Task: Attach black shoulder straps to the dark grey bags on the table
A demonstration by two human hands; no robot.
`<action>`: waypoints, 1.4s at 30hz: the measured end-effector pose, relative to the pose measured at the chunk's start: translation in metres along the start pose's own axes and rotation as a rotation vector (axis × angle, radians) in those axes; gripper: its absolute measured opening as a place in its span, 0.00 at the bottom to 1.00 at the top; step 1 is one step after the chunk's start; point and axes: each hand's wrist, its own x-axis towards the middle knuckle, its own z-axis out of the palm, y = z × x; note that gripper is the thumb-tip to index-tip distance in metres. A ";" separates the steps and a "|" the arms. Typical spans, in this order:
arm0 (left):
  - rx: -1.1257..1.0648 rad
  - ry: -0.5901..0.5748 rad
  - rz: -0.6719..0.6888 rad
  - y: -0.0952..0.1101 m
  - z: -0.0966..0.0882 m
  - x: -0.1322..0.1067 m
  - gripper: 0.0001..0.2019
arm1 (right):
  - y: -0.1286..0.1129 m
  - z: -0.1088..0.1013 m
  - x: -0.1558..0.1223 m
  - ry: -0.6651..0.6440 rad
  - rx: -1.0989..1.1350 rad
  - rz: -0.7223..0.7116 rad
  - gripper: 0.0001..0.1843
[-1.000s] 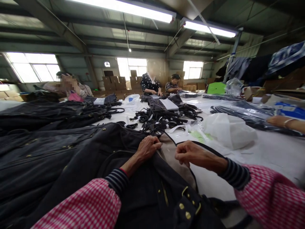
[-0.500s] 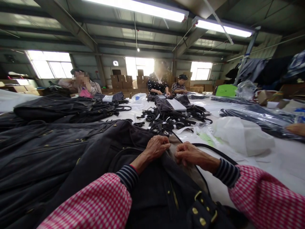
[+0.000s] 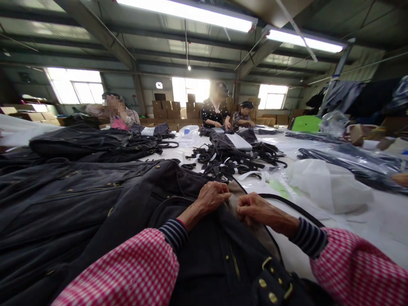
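Note:
A dark jacket (image 3: pixel 197 255) with brass-coloured zips and snaps lies spread before me, its beige lining (image 3: pixel 235 191) turned up along one edge. My left hand (image 3: pixel 213 196) is closed on the jacket's edge beside that lining. Just to the right, my right hand (image 3: pixel 255 209) is curled in a pinch over the lining; whatever its fingertips hold is hidden. The two hands are a small gap apart. Near the bottom, a belt buckle (image 3: pixel 276 280) lies on the jacket front. A black strip (image 3: pixel 291 206) curves behind my right wrist.
More dark garments (image 3: pixel 79 142) are stacked at left. Beyond my hands lies a heap of black straps (image 3: pixel 223 159) with white tags. Crumpled white wrapping (image 3: pixel 328 185) and plastic-bagged dark garments (image 3: pixel 353 159) cover the table's right side. Co-workers (image 3: pixel 215 110) are across the table.
The view has shifted slightly, so the scene sits a little further right. Both hands keep nearly the same pose at the jacket's edge.

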 end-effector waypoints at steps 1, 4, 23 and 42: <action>0.000 -0.002 -0.001 0.000 0.000 0.000 0.10 | 0.001 0.000 0.000 -0.002 0.005 0.001 0.05; 0.000 -0.003 0.003 0.000 0.000 -0.001 0.11 | 0.005 0.001 0.004 -0.002 0.014 -0.001 0.04; -0.027 -0.052 -0.025 0.001 -0.004 0.002 0.10 | 0.017 0.006 0.028 0.052 0.104 0.055 0.01; -0.368 0.035 -0.113 -0.003 0.008 0.002 0.24 | 0.028 0.015 0.036 0.168 0.325 0.001 0.10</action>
